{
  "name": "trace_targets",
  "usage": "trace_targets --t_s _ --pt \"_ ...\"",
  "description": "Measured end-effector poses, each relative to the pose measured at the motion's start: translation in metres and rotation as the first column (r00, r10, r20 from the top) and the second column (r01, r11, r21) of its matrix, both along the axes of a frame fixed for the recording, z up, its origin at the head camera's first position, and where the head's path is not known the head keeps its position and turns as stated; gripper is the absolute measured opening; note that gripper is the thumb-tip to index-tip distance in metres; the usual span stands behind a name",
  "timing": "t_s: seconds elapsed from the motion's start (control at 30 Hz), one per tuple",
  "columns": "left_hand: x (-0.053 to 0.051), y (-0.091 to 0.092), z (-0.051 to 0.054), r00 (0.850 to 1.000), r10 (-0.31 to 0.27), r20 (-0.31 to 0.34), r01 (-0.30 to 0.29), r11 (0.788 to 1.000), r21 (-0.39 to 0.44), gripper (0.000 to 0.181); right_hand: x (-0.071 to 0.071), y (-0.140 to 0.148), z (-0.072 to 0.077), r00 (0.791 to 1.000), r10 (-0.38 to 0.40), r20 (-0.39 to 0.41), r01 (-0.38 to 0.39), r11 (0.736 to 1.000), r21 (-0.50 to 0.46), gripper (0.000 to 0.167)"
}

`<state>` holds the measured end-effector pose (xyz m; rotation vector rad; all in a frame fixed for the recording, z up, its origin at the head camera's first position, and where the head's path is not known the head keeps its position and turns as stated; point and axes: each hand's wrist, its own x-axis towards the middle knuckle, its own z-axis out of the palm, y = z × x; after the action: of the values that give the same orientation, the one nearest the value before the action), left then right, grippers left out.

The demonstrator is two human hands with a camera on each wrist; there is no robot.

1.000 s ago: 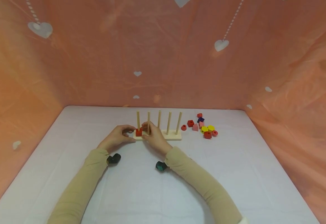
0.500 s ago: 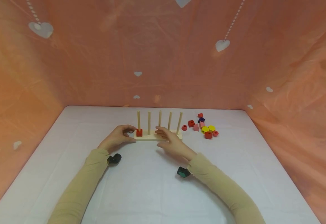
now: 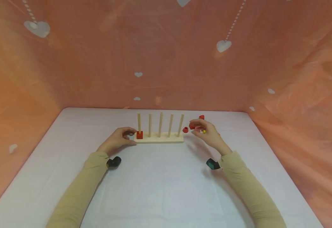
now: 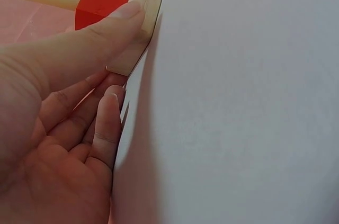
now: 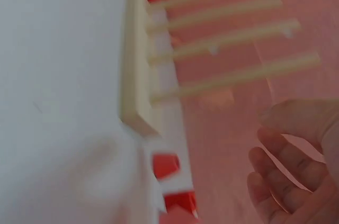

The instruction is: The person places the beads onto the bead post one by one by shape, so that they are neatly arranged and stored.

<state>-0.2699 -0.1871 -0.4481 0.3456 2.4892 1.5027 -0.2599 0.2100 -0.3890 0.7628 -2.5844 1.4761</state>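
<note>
A pale wooden stand (image 3: 161, 139) with several upright pegs sits on the table in the head view. A red square block (image 3: 139, 135) is at the bottom of its leftmost peg. My left hand (image 3: 117, 139) holds the stand's left end; in the left wrist view the thumb (image 4: 90, 44) lies on its front edge and the fingers reach round behind. To the right, my right hand (image 3: 210, 134) hovers over the loose blocks, fingers loosely bent and apart, nothing between them. It hides most of those blocks.
A small red block (image 3: 185, 129) lies just right of the stand. Around my right hand show another red block (image 3: 192, 126), a red one farther back (image 3: 201, 117) and a bit of yellow block (image 3: 204, 131). Orange cloth (image 3: 160, 63) rises behind the white table (image 3: 160, 183).
My right hand has moved away from beside the red square block, along the stand, to above the loose blocks at right. The left hand has stayed at the stand's left end.
</note>
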Motion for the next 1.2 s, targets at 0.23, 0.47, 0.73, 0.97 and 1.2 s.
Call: trace_targets --t_s 0.23,0.47,0.73,0.97,1.2 --pt "-0.001 0.001 0.002 1.000 -0.008 0.004 0.008 1.000 -0.020 0.056 -0.025 0.027 0.002 0.990 -0.137 0.044 0.135 0.989 0.053 0.041" --pt "0.000 0.001 0.001 1.000 -0.007 0.007 0.007 1.000 -0.024 0.057 -0.043 0.031 -0.003 0.971 -0.184 0.153 0.166 0.978 0.123 0.046" --pt "0.000 0.001 -0.001 0.999 0.015 0.043 -0.015 1.000 -0.002 0.058 -0.056 0.024 -0.010 0.968 -0.164 0.189 0.123 0.970 0.210 0.049" --pt "0.002 0.002 0.001 0.999 0.016 0.038 -0.016 1.000 -0.009 0.058 -0.067 0.018 -0.019 0.975 -0.123 0.183 0.074 0.964 0.254 0.048" --pt "0.003 0.002 0.002 0.999 0.010 0.040 -0.010 1.000 0.010 0.059 -0.071 0.013 -0.024 0.963 -0.154 0.224 0.083 0.951 0.297 0.047"
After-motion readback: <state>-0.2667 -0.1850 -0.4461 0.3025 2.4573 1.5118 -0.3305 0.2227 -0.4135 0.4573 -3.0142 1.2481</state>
